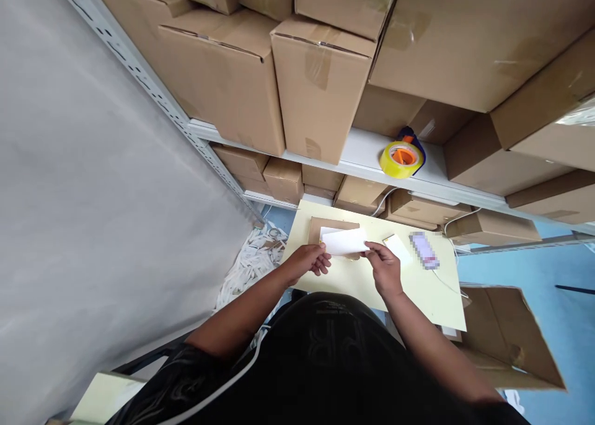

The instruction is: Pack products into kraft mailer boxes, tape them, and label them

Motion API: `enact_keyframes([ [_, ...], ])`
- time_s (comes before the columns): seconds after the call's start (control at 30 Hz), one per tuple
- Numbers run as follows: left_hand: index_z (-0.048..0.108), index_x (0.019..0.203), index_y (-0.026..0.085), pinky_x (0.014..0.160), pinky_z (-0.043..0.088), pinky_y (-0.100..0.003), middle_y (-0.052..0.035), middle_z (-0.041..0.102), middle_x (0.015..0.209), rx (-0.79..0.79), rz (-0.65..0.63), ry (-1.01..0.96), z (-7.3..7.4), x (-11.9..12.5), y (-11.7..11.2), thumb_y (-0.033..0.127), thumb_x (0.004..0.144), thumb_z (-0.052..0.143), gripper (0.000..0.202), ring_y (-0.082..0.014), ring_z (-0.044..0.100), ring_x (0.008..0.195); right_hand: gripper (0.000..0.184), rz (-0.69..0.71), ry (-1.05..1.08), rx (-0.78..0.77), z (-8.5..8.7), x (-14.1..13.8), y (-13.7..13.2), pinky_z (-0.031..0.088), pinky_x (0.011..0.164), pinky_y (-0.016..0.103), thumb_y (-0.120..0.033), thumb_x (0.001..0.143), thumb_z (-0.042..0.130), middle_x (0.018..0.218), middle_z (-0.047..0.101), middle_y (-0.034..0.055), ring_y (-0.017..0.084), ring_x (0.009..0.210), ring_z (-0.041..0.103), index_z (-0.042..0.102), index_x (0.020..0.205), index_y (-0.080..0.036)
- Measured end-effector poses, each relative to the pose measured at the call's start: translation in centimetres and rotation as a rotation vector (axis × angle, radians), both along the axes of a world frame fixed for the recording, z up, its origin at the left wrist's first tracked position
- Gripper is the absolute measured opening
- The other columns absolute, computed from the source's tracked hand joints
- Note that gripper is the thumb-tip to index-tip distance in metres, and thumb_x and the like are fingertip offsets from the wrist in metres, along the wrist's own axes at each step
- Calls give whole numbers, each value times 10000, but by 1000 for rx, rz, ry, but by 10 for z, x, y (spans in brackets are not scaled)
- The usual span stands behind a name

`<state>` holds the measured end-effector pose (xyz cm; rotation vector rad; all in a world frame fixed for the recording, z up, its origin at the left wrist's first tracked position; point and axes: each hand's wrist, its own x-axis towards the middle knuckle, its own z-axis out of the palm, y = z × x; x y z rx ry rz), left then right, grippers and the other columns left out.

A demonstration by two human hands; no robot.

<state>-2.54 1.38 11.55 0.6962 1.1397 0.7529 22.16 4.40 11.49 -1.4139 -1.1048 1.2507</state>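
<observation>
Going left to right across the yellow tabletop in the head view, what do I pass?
Left hand → white card held by both hands → right hand → small white-and-yellow card → blurred white device with its cable.

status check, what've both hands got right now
Left hand and right hand pinch a white card at opposite ends. Card held just above small brown box on pale yellow table. Nothing blocking.
</observation>
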Motion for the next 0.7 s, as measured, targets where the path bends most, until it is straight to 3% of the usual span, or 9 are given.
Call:
enact_keyframes([
  [0.07, 659, 826, 150, 582, 478, -256, -77, 725, 791, 55, 34, 21, 6, 10, 6, 595, 791, 721, 450, -162, 677, 654, 268, 25, 8, 3, 1, 0, -3, 549, 830, 377, -356, 773, 765, 861, 762, 24, 202, 821, 706, 791, 1002, -218],
  [0.17, 627, 764, 172, 616, 477, -248, -36, 715, 767, 127, 96, 129, 4, 13, 12, 448, 782, 734, 297, -139, 659, 654, 240, 25, 52, -11, 2, 1, -5, 540, 814, 359, -344, 765, 779, 862, 752, 14, 190, 810, 693, 788, 975, -228],
  [0.4, 661, 818, 194, 737, 513, -293, -10, 706, 774, 340, 81, 369, 5, 14, 11, 447, 885, 610, 267, -174, 663, 763, 224, -68, 149, -104, 0, 4, 5, 518, 660, 311, -342, 732, 829, 735, 654, -31, 139, 642, 622, 727, 884, -213],
  [0.5, 698, 919, 198, 824, 520, -308, -24, 734, 897, 492, 62, 529, 1, 12, 11, 427, 929, 576, 260, -188, 670, 872, 244, -51, 182, -113, 0, 6, 11, 513, 618, 292, -322, 713, 829, 704, 621, -48, 143, 635, 635, 685, 880, -220],
  [0.6, 691, 1090, 205, 941, 516, -335, -54, 728, 1096, 563, 135, 662, -20, 4, 10, 345, 926, 577, 244, -206, 669, 1027, 231, -83, 191, -127, -5, 12, 16, 544, 637, 310, -328, 716, 808, 702, 632, -40, 155, 639, 661, 669, 865, -218],
  [0.7, 622, 1263, 196, 1004, 508, -376, -107, 661, 1280, 440, 212, 765, -58, -6, 5, 274, 871, 616, 399, -247, 624, 1198, 277, -150, 143, -129, -21, 25, 22, 594, 707, 367, -374, 755, 764, 820, 673, 6, 173, 695, 692, 719, 970, -205],
])
